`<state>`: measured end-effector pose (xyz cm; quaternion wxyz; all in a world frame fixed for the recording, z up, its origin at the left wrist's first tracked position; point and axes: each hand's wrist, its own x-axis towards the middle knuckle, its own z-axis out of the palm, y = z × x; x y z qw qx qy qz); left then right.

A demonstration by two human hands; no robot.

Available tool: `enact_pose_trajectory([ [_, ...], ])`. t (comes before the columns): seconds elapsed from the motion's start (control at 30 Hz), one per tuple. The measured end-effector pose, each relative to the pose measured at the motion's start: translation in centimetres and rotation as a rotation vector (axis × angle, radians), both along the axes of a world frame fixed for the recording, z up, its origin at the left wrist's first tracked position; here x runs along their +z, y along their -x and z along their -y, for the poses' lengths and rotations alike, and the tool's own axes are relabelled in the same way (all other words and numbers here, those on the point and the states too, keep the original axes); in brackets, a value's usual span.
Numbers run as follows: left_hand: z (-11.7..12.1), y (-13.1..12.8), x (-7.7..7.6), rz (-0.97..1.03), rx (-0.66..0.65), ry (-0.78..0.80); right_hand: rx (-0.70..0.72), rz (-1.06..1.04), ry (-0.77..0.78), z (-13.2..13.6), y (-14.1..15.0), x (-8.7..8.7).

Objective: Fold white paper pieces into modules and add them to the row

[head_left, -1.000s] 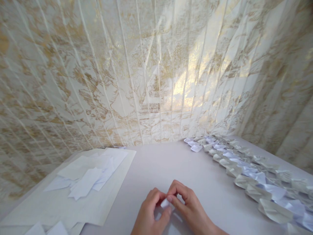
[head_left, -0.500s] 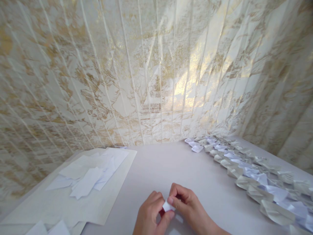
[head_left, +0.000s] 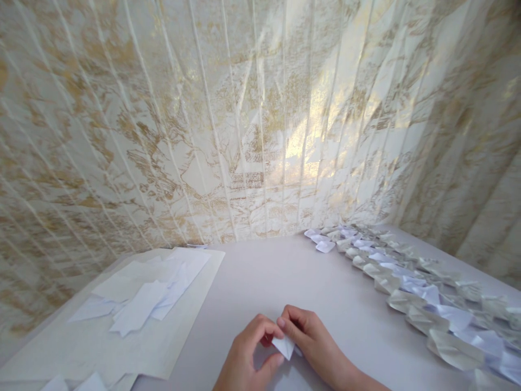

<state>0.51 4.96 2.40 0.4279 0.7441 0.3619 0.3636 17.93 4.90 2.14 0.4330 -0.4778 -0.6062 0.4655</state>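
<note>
A small folded piece of white paper (head_left: 285, 348) is held between my hands, low in the middle of the view, with a pointed corner towards me and a crease down its face. My right hand (head_left: 311, 336) pinches its upper edge between thumb and fingers. My left hand (head_left: 250, 350) curls round its left side, the bent fingertips at its upper left corner and the thumb near its lower left edge. The inner fingers of both hands are partly hidden.
Large pale sheets (head_left: 163, 347) lie on the left of the table (head_left: 244, 282), with loose white paper pieces (head_left: 140, 307) on top. Several rows of folded paper pieces (head_left: 423, 320) run along the right side. A patterned curtain (head_left: 252, 136) hangs behind the table.
The paper has turned so a pointed, creased face shows. My left thumb has drawn away from my left fingers, opening a wider gap. The view has shifted slightly right.
</note>
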Motion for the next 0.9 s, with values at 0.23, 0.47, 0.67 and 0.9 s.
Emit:
enact_pose_trajectory([
  [0.23,-0.6,0.5,0.0,0.123,0.126,0.091,0.036,-0.136,-0.044,0.7,-0.2,0.4],
  [0.47,-1.2,1.2,-0.3,0.172,0.14,0.156,0.056,-0.037,-0.069,0.8,-0.4,0.8],
  [0.67,-0.7,0.6,-0.1,0.226,0.152,0.091,0.012,-0.099,-0.079,0.5,-0.2,0.4],
  [0.9,-0.3,0.4,0.3,0.217,0.181,0.122,0.035,-0.229,0.011,0.4,0.3,0.0],
])
